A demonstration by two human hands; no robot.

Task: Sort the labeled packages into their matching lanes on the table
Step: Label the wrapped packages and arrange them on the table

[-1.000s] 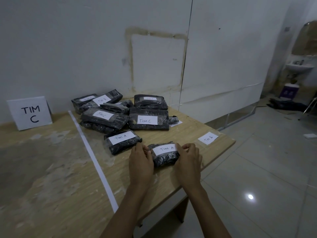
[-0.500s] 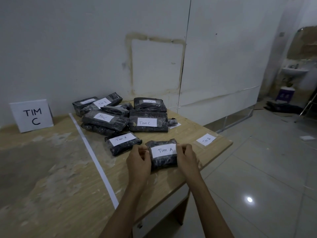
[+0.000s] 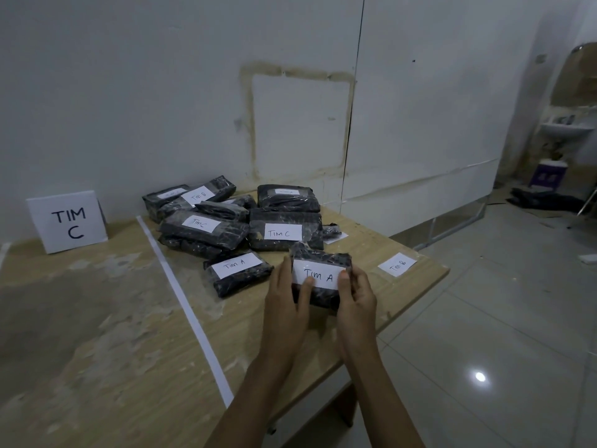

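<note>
Two hands hold one dark wrapped package (image 3: 319,279) whose white label reads "TIM A": the left hand (image 3: 286,302) grips its left end with the thumb laid over the label's edge, and the right hand (image 3: 357,299) grips its right end the same way. The package looks tilted up toward the camera near the right front corner of the wooden table (image 3: 97,334), though whether its lower edge touches the wood is hidden by the hands. Just to its left lies another package marked "TIM A" (image 3: 239,273), and farther back sits the unsorted pile (image 3: 232,218), where labels reading "TIM C" and "TIM B" can be made out. A white tape line (image 3: 184,305) runs from far to near across the table, and a standing card marked "TIM C" (image 3: 68,221) marks the lane to its left; a loose slip marked "TIM B" (image 3: 396,264) lies flat near the right edge. No lane sign for A shows in view, so the person would do well to confirm the label, then find that lane before setting anything down. Gripping by the ends suits a soft, plastic-wrapped bundle, and keeping the label face up should make the sorted lane readable. Passing clear of the neighbouring packages would avoid dragging them along.
</note>
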